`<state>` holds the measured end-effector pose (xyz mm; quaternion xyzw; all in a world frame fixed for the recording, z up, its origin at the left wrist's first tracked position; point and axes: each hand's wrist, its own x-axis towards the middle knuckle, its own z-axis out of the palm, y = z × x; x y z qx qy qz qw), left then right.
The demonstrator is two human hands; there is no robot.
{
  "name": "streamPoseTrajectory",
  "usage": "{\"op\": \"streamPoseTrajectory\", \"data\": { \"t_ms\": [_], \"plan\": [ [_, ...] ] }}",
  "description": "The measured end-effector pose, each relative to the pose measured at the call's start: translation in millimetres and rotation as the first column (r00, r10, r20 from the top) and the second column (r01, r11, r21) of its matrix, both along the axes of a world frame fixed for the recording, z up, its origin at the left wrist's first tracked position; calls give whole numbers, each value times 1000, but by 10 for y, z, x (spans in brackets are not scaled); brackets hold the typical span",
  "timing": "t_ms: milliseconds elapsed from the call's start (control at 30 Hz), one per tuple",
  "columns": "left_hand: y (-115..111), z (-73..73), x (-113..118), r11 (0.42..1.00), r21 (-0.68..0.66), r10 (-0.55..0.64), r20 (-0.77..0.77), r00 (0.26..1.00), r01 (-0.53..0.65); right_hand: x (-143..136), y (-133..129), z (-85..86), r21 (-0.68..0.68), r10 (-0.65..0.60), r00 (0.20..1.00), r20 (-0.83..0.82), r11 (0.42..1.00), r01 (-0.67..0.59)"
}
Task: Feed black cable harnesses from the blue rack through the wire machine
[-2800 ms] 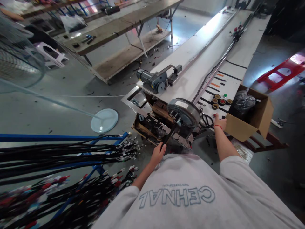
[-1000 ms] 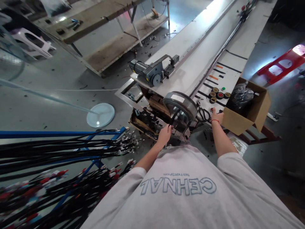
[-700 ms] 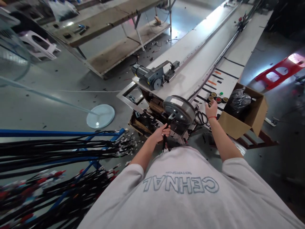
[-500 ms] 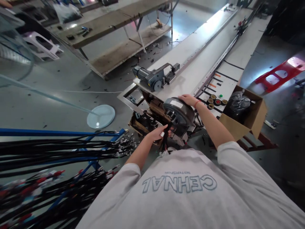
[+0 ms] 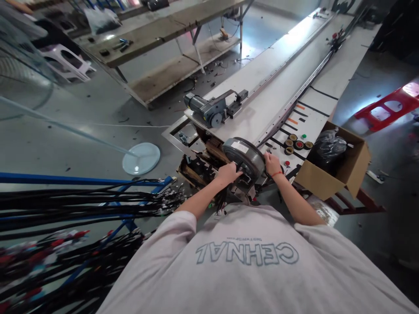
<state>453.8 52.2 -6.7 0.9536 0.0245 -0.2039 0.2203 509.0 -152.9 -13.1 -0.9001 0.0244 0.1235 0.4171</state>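
Note:
A round dark-grey machine head (image 5: 253, 158) with a white label stands at the near end of the long bench. My left hand (image 5: 228, 173) is closed at its left side, by the hub, around a bundle of black cables (image 5: 221, 201) whose loose ends hang toward my shirt. On the opposite side, my right hand (image 5: 272, 164) is closed close against the head's rim; what its fingers hold is hidden. Behind the head sits a grey motor unit (image 5: 204, 109) on the bench.
Rolls of tape (image 5: 289, 143) and a red button (image 5: 287, 164) are at the right. Beyond them stands an open cardboard box (image 5: 355, 161) with a black plastic bag. Black cables (image 5: 81, 200) lie over a blue rack (image 5: 81, 178) at left. A red stool (image 5: 389, 107) is far right.
My right hand has left the top of the machine head and come down to its right side, closing there. My left hand has shifted slightly up toward the hub.

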Motion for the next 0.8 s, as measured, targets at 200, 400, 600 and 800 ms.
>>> {"op": "streamPoseTrajectory", "data": {
  "t_ms": [200,400,600,800],
  "plan": [
    [494,187,149,985,172,-6,43,999,-2,-403,-588,-444,-545,-180,980,-88,832,104],
    [780,233,177,989,147,-15,0,1000,15,-780,-704,-320,355,-67,955,-289,919,172],
    [728,245,68,976,212,45,5,999,-45,-1148,154,-69,856,683,657,-320,505,-109],
    [671,371,48,965,256,49,61,997,-64,-690,1081,-136,794,709,418,-568,605,53]
  ]
}}
